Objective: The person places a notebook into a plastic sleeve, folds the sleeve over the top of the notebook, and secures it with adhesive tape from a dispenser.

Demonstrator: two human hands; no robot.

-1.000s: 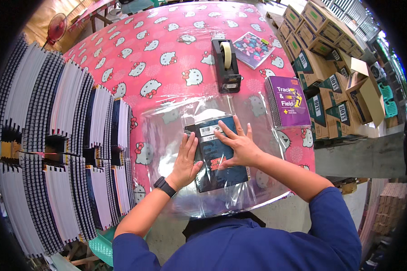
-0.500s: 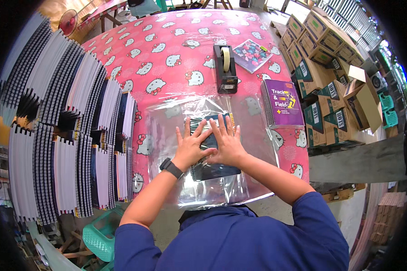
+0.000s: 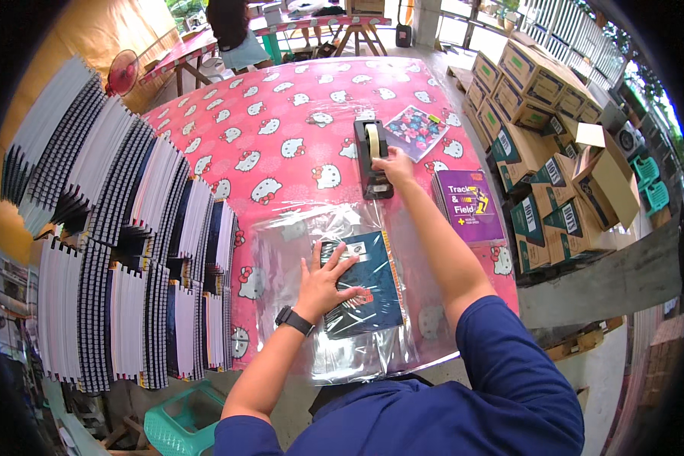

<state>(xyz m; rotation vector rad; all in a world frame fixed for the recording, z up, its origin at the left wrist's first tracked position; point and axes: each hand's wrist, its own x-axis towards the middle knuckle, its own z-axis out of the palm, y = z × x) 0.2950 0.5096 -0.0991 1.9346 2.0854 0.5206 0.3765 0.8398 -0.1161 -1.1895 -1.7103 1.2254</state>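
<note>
on the pink table [image 3: 281, 114], left hand [image 3: 324, 285] lies flat on a wrapped book [image 3: 365, 285], right hand [image 3: 394, 163] grips the tape dispenser [image 3: 372, 159].

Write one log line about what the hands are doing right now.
left hand: flat on dark blue book in clear plastic wrap | right hand: at black tape dispenser | surface: pink table

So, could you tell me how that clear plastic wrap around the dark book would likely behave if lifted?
The clear plastic wrap looks thin and wrinkled, so it would probably flop. Its glossy surface suggests it is slippery. The left hand presses flat on the dark book, so the wrap may otherwise shift or spring open.
</note>
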